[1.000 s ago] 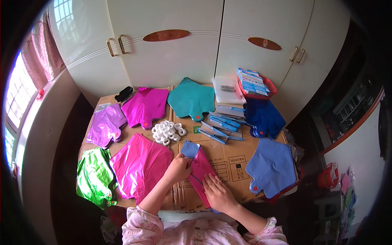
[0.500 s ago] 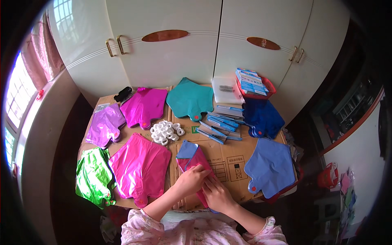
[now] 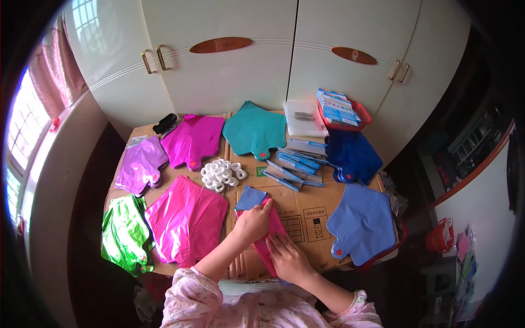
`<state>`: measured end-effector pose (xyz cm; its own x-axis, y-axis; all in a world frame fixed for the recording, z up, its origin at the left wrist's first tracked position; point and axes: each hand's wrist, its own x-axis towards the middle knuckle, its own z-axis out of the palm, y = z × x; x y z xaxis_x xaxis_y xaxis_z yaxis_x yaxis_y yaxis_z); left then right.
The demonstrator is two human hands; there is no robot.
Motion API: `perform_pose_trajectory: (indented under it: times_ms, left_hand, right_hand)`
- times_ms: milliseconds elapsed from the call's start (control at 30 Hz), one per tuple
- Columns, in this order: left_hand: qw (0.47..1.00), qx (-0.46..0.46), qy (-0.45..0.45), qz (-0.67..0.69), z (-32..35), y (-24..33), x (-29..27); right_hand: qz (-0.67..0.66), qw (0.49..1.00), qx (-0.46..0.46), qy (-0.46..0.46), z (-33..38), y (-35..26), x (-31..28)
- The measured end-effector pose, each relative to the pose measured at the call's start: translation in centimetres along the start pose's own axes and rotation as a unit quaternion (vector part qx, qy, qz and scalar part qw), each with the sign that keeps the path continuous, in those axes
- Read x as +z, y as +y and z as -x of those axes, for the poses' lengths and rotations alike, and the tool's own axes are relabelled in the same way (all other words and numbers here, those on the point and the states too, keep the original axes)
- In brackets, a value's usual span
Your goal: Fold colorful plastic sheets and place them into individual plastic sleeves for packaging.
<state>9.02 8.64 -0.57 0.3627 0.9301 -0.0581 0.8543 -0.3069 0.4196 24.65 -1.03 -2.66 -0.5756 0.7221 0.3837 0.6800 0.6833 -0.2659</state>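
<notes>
In front of me on the cardboard lies a narrow folded bundle of flat foil balloons, pink outside with a blue corner showing at its far end. My left hand is closed over the upper part of the bundle, its fingers curled and its thumb along the fold. Flat on the bundle's lower part rests my right hand, fingers stretched out. Part of the bundle is hidden under both hands.
Stacks of flat foil balloons surround the work spot: pink, green, teal, light blue. White rings are piled beyond my left hand. Blue-edged cards and a red basket sit farther right.
My left hand has slid away from me along the folded bundle, toward its blue end, and apart from my right hand. The right hand has stayed nearly in place, lying flat.
</notes>
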Motion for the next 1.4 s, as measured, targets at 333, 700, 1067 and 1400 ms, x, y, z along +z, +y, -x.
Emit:
perform_pose_trajectory:
  times_ms: [333, 700, 1067, 1400]
  left_hand:
    - [0.988, -0.036, 0.144, 0.035, 0.1, -1.7, -2.0]
    - [0.986, -0.104, -0.066, 0.11, 0.6, -4.2, -3.6]
    - [0.994, -0.088, 0.017, 0.059, 1.9, -3.2, -2.8]
    - [0.99, -0.1, -0.025, 0.098, 2.5, -3.0, -3.1]
  right_hand:
    - [0.011, 1.0, -0.006, 0.014, -0.1, -0.1, -0.1]
    - [0.008, 1.0, 0.0, 0.004, 0.0, -0.3, -0.1]
    - [0.019, 1.0, -0.004, 0.013, -0.1, -0.3, -0.3]
    - [0.019, 1.0, -0.001, 0.008, -0.1, -0.3, -0.4]
